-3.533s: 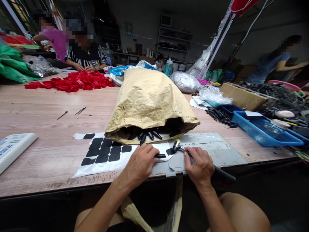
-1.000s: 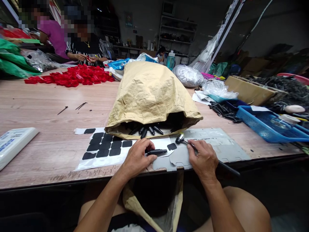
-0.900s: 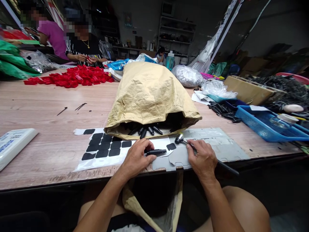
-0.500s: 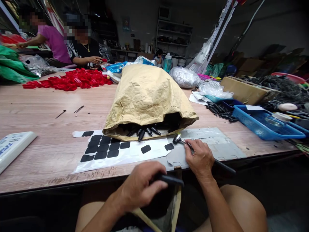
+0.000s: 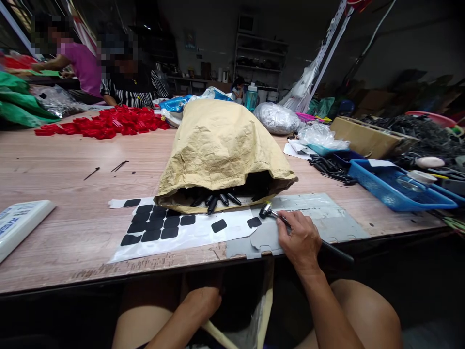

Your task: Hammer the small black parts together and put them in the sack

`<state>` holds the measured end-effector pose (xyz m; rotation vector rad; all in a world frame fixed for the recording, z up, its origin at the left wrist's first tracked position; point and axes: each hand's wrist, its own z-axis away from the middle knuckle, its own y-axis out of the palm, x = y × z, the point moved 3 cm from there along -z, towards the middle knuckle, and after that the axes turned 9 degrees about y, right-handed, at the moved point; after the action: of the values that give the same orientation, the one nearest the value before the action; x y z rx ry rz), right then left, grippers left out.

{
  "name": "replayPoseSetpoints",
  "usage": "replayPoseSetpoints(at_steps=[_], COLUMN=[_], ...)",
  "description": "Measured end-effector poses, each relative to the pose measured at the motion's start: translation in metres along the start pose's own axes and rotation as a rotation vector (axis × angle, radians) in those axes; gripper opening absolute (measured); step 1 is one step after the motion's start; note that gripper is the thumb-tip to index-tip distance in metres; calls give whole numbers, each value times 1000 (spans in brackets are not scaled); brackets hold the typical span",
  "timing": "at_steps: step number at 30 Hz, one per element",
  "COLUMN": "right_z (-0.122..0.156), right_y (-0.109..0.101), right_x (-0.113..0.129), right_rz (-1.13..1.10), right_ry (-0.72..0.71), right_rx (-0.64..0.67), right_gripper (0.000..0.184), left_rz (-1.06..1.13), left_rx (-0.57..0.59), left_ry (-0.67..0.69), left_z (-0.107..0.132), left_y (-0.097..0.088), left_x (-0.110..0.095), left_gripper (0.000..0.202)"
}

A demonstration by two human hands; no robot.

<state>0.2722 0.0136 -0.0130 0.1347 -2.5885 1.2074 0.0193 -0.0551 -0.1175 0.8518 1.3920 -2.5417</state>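
My right hand (image 5: 300, 238) rests on the grey metal plate (image 5: 319, 220) at the table's near edge, closed round the handle of a small hammer (image 5: 266, 210) whose head lies on the plate. My left hand (image 5: 201, 301) is below the table edge, between my knees, over a sack there; its fingers are hidden in shadow. A white backing sheet (image 5: 189, 233) with several black square pads (image 5: 152, 225) lies on the table in front of me. Behind it a tan paper sack (image 5: 221, 145) lies on its side, with black cylindrical parts (image 5: 214, 201) spilling from its mouth.
A blue tray (image 5: 395, 191) and a cardboard box (image 5: 366, 135) of black parts stand at the right. A heap of red pieces (image 5: 105, 123) lies far left, where two other people work. A white box (image 5: 18, 225) sits at the near left.
My left hand lifted the black cylindrical part off the white sheet, carried it down past the table edge, and now sits low between my knees. My right hand stayed on the hammer.
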Motion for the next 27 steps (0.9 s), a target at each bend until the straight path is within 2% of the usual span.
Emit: replayPoseSetpoints(at_steps=[2,5,7,8,10,12,13,14,15,17,21,23,27], right_z=[0,0,1,1,1,0,0,0,0,0,0,0,0], right_y=[1,2,2,3,3,3,3,3,3,2,2,2,2], right_x=[0,-1,-2,-2,-2,-2,-2,-2,-2,-2,-1,-1,-1], right_rz=[-6,-6,-3,-2,-3,-8,-10,-13,-14,-16,-12,-9,-5], right_ry=[-4,-7,-6,-7,-9,-8,-8,-8,-8,-7,1,6,12], right_rx=[1,-2,-3,-3,-3,-8,-11,-12,-12,-9,-7,-8,-10], right_gripper=[19,20,20,21,21,20,20,20,20,20,19,19,20], left_rz=[6,103,207,243,222,80,-6,-82,-139,-205,-226,-181,4], left_rx=[36,47,15,-39,-272,-601,-739,-831,-875,-858,-783,-802,-725], left_ry=[64,273,381,404,369,239,158,79,11,-74,-97,-41,256], left_z=[14,39,50,51,44,30,22,15,7,-4,1,11,17], left_y=[-13,-49,-77,-92,-121,-147,-157,-164,-169,-173,-163,-154,-137], left_x=[-18,-55,-74,-79,-79,-68,-62,-56,-50,-41,-34,-35,-43], left_gripper=[41,28,21,20,23,28,29,30,30,28,22,18,11])
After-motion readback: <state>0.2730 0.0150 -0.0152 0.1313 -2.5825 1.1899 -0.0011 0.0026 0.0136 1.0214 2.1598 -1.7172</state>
